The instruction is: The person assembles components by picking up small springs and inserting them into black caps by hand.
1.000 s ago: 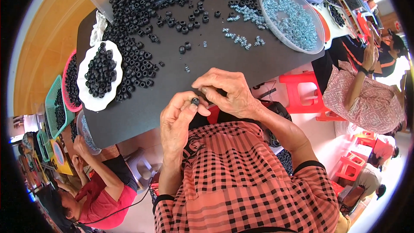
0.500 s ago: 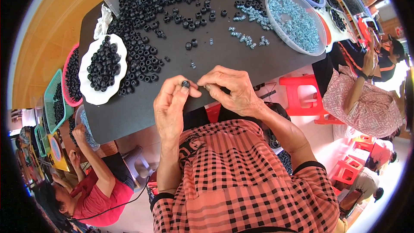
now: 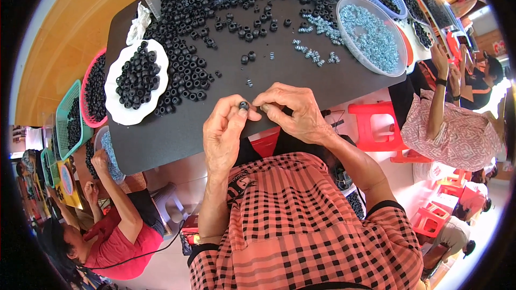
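My left hand (image 3: 223, 134) pinches a small black round plastic piece with a hole (image 3: 244, 105) between thumb and fingers, its hole facing up. Just right of it, my right hand (image 3: 290, 113) has thumb and index finger pressed together; whatever is between them is too small to make out. Both hands are above the near edge of the dark table (image 3: 215, 123), fingertips almost meeting. Beyond them lie a small spring (image 3: 249, 82) and a couple of loose black pieces (image 3: 248, 57). More bluish springs (image 3: 309, 52) lie in clumps farther right.
A white scalloped plate (image 3: 119, 108) of black pieces stands at left, beside a large black heap (image 3: 199, 5). A clear tub (image 3: 402, 59) of springs sits at the right edge. Co-workers sit at both sides; a red stool (image 3: 371, 123) stands at right.
The whole view has shifted slightly, with the table's contents now a little farther right. My hands keep nearly the same pose, the left still pinching the black piece.
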Action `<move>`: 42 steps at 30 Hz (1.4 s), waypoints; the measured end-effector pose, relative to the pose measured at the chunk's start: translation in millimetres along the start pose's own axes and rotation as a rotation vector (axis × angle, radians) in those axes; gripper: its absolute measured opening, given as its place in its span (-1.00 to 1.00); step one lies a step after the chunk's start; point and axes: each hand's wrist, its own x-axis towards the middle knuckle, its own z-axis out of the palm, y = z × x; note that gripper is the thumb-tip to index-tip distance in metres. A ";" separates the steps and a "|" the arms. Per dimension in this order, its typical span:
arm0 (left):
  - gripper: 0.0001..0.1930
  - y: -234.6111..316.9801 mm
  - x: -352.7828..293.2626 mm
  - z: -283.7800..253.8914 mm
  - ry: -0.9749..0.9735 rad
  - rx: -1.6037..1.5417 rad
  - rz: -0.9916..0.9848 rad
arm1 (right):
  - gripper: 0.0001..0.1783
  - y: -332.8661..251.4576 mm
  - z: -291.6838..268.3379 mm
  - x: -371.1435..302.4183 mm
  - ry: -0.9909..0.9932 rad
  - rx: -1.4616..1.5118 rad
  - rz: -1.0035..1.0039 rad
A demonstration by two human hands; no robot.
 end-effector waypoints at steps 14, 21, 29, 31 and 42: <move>-0.85 0.1 0.3 -8.3 -0.068 -0.224 -0.084 | -0.82 -1.1 5.8 79.4 -0.065 -0.065 -0.129; -0.85 -3.9 2.6 -16.3 -0.102 -0.354 -0.122 | -0.79 22.1 24.8 122.7 -0.253 -0.357 -0.346; -0.84 -4.9 4.4 -17.3 -0.141 -0.387 -0.118 | -0.81 29.1 41.7 144.0 -0.295 -0.349 -0.330; -0.84 -4.5 4.6 -17.1 -0.145 -0.395 -0.116 | -0.81 28.8 42.9 147.0 -0.301 -0.350 -0.325; -0.84 -4.4 3.7 -17.6 -0.154 -0.381 -0.107 | -0.88 22.9 27.2 137.7 -0.270 -0.381 -0.310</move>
